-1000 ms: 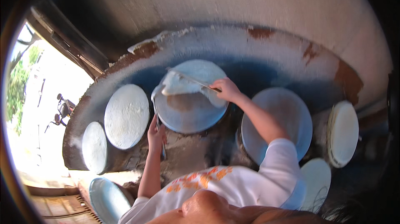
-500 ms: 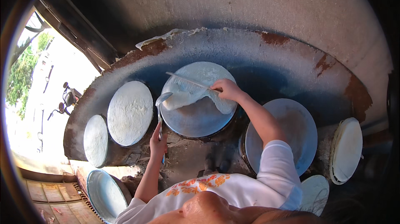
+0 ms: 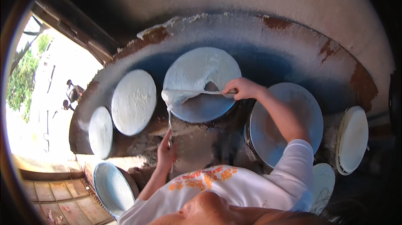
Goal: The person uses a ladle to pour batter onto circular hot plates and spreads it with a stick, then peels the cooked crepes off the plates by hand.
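Note:
My right hand (image 3: 243,88) grips the end of a thin, flat wooden stick (image 3: 211,92), which lies across the middle of a round griddle (image 3: 205,109). White batter (image 3: 201,68) coats the griddle's far half, apart from a small bare gap near my right fingers. A thick lump of batter gathers at the stick's left end. Below it, my left hand (image 3: 166,153) is closed around the handle of a ladle (image 3: 169,118), held upright at the griddle's left edge. The ladle's bowl is hard to make out against the batter.
Two batter-covered griddles (image 3: 134,102) (image 3: 100,133) stand to the left. On the right are a bare griddle (image 3: 272,141), a pale round disc (image 3: 353,141) and part of another pale round surface (image 3: 322,183). A large basin (image 3: 100,183) sits at lower left. A curved wall (image 3: 234,28) rises behind.
My right hand has swung the stick nearer to me and levelled it, spreading batter over the griddle's far half. The ladle has met the batter at the left edge. The whole view has shifted slightly.

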Demonstrator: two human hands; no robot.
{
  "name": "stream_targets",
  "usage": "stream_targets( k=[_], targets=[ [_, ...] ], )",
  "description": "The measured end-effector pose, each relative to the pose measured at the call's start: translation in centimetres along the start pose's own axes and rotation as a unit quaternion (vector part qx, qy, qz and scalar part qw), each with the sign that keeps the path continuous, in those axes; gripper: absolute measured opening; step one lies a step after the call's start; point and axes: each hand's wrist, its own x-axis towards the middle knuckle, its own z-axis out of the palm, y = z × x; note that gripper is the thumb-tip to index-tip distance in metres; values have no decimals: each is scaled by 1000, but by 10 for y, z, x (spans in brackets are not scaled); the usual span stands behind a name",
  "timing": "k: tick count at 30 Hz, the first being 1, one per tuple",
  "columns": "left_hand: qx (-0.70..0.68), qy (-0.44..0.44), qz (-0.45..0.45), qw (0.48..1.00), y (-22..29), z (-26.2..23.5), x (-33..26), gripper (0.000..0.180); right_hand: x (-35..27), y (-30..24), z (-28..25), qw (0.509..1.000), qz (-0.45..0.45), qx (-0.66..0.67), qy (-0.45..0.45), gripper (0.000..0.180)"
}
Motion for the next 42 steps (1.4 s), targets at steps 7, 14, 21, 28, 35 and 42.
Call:
stream_targets(
  k=[7, 14, 21, 28, 35, 42],
  targets=[
    [-22, 33, 21, 999, -18, 23, 18, 55, -9, 3, 33, 993, 29, 8, 116, 42],
    [42, -24, 89, 995, -24, 41, 27, 54, -71, -16, 58, 953, 31, -96, 287, 27],
    [-103, -109, 144, 978, 81, -39, 9, 58, -113, -104, 178, 895, 114, 68, 425, 24],
    [-444, -281, 41, 850, 71, -127, 55, 51, 178, -160, 341, 687, 207, 535, 447, 26],
    [-379, -266, 33, 886, 81, -163, 8, 44, 137, -155, 399, 598, 335, 304, 662, 36],
    [-325, -245, 93, 909, 69, -182, 4, 52, 138, -151, 319, 508, 309, 350, 724, 28]
  ],
)
